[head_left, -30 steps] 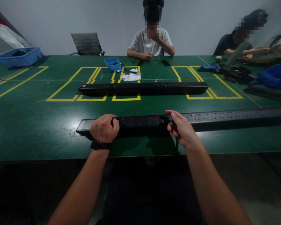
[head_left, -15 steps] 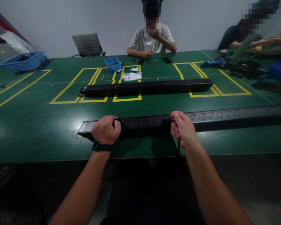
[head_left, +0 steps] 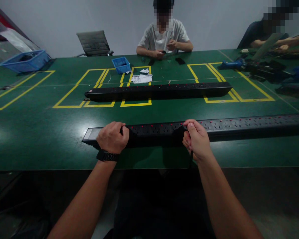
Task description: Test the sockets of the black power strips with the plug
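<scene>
A long black power strip with a row of sockets and small red marks lies across the near part of the green table. My left hand, with a dark watch on its wrist, is closed in a fist over the strip's left end part. Something dark shows at its thumb, but what it grips is hidden. Further right along the strip, my right hand is closed, thumb pressed on the fingers, around a black cord whose end hangs below the fist. Dark shadow blurs the stretch between both hands.
Behind it lies a second black power strip across yellow tape outlines. A small blue bin, white papers and a larger blue bin stand farther back. Opposite sits a person; another person is at the right.
My hands keep almost the same place and grip. The view has shifted slightly. The person opposite has lowered a hand from the face to the chest.
</scene>
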{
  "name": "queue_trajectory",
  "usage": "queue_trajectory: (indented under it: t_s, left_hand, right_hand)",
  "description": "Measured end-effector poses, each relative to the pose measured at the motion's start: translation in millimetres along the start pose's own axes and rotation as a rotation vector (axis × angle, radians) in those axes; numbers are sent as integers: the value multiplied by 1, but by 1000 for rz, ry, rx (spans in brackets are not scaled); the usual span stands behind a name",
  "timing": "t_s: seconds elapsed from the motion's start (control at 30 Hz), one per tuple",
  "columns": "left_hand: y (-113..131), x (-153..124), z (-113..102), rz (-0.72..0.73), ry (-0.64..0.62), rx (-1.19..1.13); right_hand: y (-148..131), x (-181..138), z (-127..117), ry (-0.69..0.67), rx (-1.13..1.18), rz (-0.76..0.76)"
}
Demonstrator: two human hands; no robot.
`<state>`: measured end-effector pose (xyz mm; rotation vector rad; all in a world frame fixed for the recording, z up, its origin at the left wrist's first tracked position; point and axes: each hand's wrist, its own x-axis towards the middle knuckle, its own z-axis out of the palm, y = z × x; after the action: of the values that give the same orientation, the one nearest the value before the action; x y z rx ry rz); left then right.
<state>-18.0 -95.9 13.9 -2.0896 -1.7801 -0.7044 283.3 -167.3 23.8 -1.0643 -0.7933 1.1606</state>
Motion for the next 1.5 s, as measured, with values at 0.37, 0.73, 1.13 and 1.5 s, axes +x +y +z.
queue_trajectory:
  t_s: [0.37, 0.73, 1.13, 1.5]
  left_hand:
    - [4, 0, -6, -37, -53, 20]
    - [-3, 6, -5, 22, -125, 70]
    - [-97, 3, -10, -50, -164, 175]
    - [-205, 14, -12, -97, -275, 272]
  right_hand:
    - [-134, -17, 35, -156, -31, -383]
    - [-70, -12, -28, 6, -24, -92]
    - [-54, -13, -34, -103, 24, 30]
    - [-51, -20, -19, -135, 67, 85]
